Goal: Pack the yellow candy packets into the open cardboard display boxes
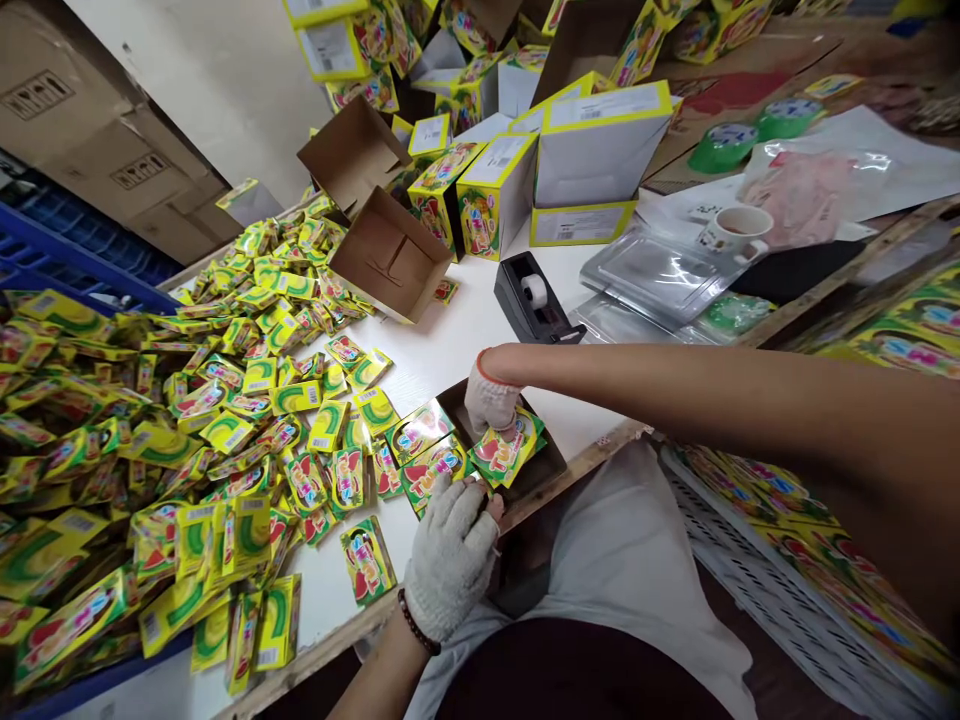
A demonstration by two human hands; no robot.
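Observation:
An open brown carton lies at the table's near edge, partly filled with small yellow-green printed packs. My right hand, in a white knitted glove with an orange cuff, reaches down into it. Its bent fingers grip a small printed pack with a watermelon picture; part of the grip is hidden. My left hand, also in a white glove and with a beaded bracelet at the wrist, has its fingers curled over the carton's near side, against the packs there. One loose pack lies left of that hand.
A large heap of packs covers the table's left side. Behind the carton stand a black tape dispenser, an open empty box and several display boxes. Clear plastic trays and a cup lie at right, above a white crate.

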